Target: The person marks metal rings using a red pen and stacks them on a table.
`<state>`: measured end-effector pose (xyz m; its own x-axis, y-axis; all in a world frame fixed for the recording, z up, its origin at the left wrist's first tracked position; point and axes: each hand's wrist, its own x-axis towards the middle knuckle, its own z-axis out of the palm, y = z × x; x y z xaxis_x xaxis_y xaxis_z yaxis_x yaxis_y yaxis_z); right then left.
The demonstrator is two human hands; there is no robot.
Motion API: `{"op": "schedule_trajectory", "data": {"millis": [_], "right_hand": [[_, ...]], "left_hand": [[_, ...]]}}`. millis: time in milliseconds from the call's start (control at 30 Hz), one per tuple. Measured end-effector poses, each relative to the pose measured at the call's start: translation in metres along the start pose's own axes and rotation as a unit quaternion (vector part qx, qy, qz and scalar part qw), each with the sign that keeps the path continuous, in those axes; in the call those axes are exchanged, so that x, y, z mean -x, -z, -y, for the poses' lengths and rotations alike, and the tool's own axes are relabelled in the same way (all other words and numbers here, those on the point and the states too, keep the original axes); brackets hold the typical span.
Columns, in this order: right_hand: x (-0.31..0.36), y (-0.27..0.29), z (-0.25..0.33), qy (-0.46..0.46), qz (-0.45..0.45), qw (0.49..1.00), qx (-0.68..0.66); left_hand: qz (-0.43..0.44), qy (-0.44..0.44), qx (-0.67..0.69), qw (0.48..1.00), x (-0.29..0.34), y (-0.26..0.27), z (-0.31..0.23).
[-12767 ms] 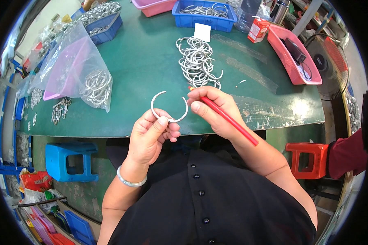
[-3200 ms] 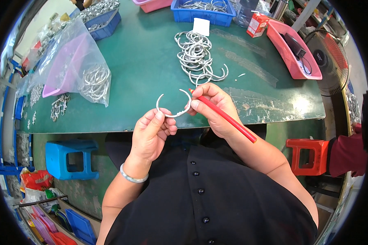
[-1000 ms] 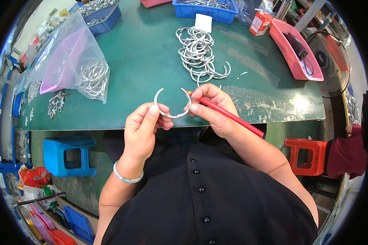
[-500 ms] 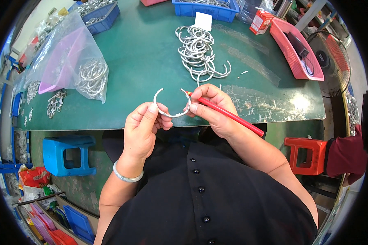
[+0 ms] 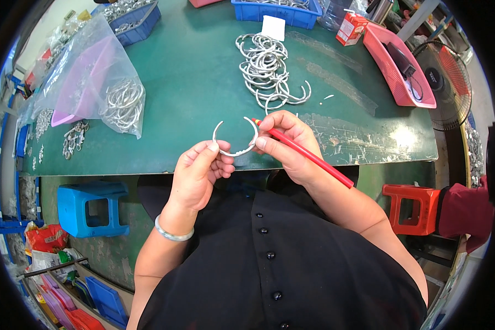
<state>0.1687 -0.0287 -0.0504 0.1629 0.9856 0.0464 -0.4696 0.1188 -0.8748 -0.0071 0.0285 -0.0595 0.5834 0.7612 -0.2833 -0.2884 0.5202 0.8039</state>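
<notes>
A silver open cuff bangle (image 5: 237, 153) is held up over the near table edge, its gap facing away from me. My left hand (image 5: 197, 171) pinches its left side between thumb and fingers. At the bangle's right side, the thumb and fingertips of my right hand (image 5: 292, 147) are closed. That hand also grips a red pencil-like stick (image 5: 313, 158), which slants across the palm with its yellow-banded tip near the bangle's right end. Beyond my hands lies a heap of similar silver bangles (image 5: 265, 69). More bangles (image 5: 125, 104) show through a clear plastic bag (image 5: 102, 69) on the left.
The green table (image 5: 192, 71) carries blue bins (image 5: 280, 15) of metal parts, a pink basket (image 5: 388, 71) with a black device, a red carton (image 5: 351, 28) and small chains (image 5: 74, 140). A fan (image 5: 443, 82) stands right. Blue (image 5: 93, 209) and red stools (image 5: 410, 209) flank me.
The bangle and my left hand have shifted slightly to the right, and the bangle is tilted a little differently. The red stick has turned slightly in my right hand. Both hands keep hold.
</notes>
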Motion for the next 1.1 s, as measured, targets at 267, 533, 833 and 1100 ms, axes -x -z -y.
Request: {"op": "schedule_trajectory", "data": {"millis": [267,533,833,1100], "right_hand": [[0.005,-0.003,0.0,0.048,0.073,0.992,0.09],[0.005,0.0,-0.001,0.049,0.067,0.99,0.117],[0.004,-0.001,0.002,0.075,0.054,0.99,0.106],[0.006,-0.006,0.007,0.077,0.048,0.991,0.101]], "left_hand": [[0.04,0.04,0.064,0.996,-0.005,0.004,0.006],[0.068,0.083,0.13,0.986,-0.008,0.008,0.006],[0.068,0.084,0.127,0.986,-0.008,0.006,0.006],[0.079,0.09,0.142,0.983,-0.006,0.007,0.008]]}}
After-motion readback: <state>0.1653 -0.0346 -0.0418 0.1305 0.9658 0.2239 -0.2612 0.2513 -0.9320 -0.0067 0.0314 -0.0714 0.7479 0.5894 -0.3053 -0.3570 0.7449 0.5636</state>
